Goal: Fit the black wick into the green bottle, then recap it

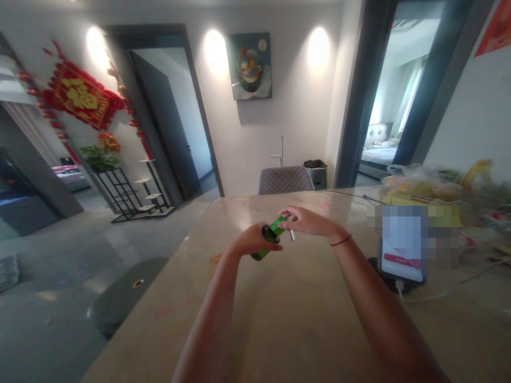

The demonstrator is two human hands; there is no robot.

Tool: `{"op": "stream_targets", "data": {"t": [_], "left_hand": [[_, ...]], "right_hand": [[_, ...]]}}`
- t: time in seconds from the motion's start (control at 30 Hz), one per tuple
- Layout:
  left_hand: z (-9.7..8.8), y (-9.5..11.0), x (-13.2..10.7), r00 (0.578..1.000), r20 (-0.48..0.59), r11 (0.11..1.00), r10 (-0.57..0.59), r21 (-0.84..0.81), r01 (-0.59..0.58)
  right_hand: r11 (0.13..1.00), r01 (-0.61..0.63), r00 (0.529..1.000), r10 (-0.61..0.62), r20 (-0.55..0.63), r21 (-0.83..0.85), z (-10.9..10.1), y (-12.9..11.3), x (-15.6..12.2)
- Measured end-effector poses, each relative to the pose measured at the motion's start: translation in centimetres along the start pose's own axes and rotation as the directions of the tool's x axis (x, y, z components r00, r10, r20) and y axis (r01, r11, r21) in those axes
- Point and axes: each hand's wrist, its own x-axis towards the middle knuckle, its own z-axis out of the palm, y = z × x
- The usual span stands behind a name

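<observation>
My left hand (253, 240) is closed around a green glass bottle (276, 229), which it holds tilted a little above the pale marble table top (243, 324). My right hand (307, 221) is over the bottle's upper end, with its fingertips at or against the glass. A thin white stick (292, 234) pokes down from those fingers and seems held by them; what it is, I cannot tell. A red string circles my right wrist.
A phone (401, 250), pixelated in part, stands on a dark holder at the right with a white cable. Plastic bags of food (423, 186) are heaped behind it. A grey quilted chair (286, 181) stands at the table's far edge, and the floor lies beyond its left edge.
</observation>
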Motion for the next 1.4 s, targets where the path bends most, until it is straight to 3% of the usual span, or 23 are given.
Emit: {"op": "stream_targets", "data": {"t": [0.17, 0.4, 0.6, 0.9, 1.4], "left_hand": [[-0.1, 0.1, -0.1, 1.0, -0.006, 1.0, 0.005, -0.011, -0.005], [0.0, -0.4, 0.1, 1.0, 0.001, 1.0, -0.007, 0.013, 0.007], [0.1, -0.3, 0.1, 1.0, 0.004, 1.0, 0.007, 0.004, -0.007], [0.0, -0.4, 0.1, 1.0, 0.002, 1.0, -0.009, 0.005, 0.009], [-0.1, -0.6, 0.0, 1.0, -0.011, 0.999, -0.002, 0.039, 0.003]], "right_hand": [[0.996, -0.084, 0.996, 0.084, 0.016, -0.019, -0.1, 0.0, 0.2], [0.998, -0.012, 0.997, 0.007, 0.077, 0.066, -0.3, 0.6, -0.3], [0.994, -0.057, 0.998, 0.054, 0.031, 0.091, -0.1, 0.9, 0.2], [0.996, 0.069, 0.997, -0.07, 0.01, 0.057, -0.3, 1.0, 0.0], [1.0, -0.009, 1.0, 0.01, 0.008, -0.019, 0.4, 0.9, 0.8]]}}
